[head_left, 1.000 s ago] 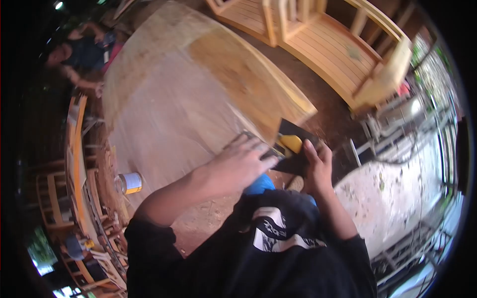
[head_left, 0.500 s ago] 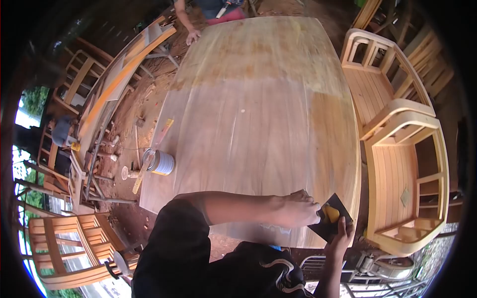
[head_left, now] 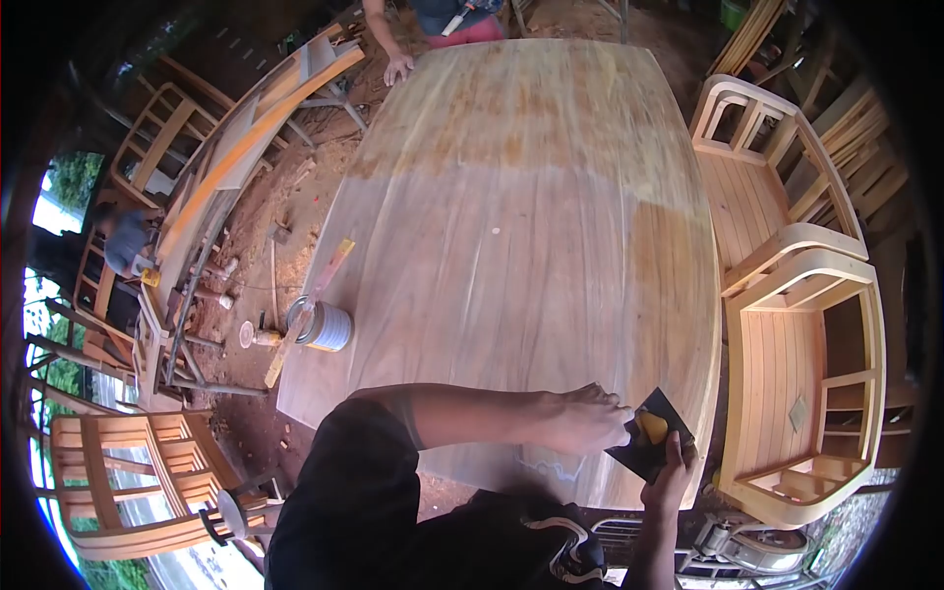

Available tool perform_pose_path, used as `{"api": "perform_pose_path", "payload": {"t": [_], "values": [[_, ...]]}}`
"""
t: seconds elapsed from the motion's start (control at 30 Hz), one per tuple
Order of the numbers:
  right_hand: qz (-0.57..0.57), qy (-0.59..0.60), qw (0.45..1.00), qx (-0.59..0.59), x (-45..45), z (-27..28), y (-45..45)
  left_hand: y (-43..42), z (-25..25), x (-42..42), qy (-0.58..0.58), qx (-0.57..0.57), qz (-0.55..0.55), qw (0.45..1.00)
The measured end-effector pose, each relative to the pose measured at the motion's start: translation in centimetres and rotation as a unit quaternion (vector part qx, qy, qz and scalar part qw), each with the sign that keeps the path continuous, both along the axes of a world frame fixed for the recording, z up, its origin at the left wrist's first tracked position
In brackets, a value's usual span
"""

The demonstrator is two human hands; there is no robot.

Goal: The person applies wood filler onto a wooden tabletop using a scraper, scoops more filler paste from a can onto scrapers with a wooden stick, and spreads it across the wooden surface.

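My right hand [head_left: 672,474] grips a dark flat square plate [head_left: 644,458] from its lower right edge, with the thumb on top. A yellow lump [head_left: 651,427] lies on the plate. My left hand [head_left: 587,418] reaches across to the plate's left edge, its fingers curled round something I cannot make out. Both hands are over the near right part of a large wooden tabletop [head_left: 472,295]. The far part and right side of the top are yellowish; the middle is paler and greyish.
An open can [head_left: 329,327] with a stick [head_left: 285,354] across it stands at the tabletop's left edge. Wooden benches [head_left: 782,364] line the right side. Across the table a person's hand [head_left: 398,69] rests near the edge. Another person [head_left: 125,241] works at the left.
The view has swung from a tilted angle to face along the tabletop. Both hands remain together at the plate, now over the tabletop's near right part.
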State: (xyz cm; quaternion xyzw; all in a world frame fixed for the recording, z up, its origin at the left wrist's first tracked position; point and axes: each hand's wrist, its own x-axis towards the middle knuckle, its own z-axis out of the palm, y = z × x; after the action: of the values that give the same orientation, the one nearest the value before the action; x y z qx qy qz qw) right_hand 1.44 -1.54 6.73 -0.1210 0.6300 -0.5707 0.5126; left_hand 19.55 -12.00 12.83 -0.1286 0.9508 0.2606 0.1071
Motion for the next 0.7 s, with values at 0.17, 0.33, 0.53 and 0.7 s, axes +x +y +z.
{"api": "perform_pose_path", "payload": {"t": [0.17, 0.33, 0.53, 0.7], "values": [[-0.05, 0.052, 0.997, 0.018, 0.2, -0.6, -1.2, -1.3, -1.1, 0.4, 0.001, 0.136, -0.021, 0.991], [-0.13, 0.052, 0.99, 0.032, -3.1, 0.4, -3.5, -10.5, -5.3, 2.4, 0.056, 0.298, 0.06, 0.951], [-0.199, -0.01, 0.98, 0.002, -4.9, -3.2, 2.3, -29.8, -10.4, 2.0, 0.046, 0.095, 0.368, 0.924], [-0.275, -0.009, 0.961, 0.023, -4.2, -3.1, 6.0, -39.9, -13.9, -2.4, -0.002, 0.009, 0.386, 0.922]]}}
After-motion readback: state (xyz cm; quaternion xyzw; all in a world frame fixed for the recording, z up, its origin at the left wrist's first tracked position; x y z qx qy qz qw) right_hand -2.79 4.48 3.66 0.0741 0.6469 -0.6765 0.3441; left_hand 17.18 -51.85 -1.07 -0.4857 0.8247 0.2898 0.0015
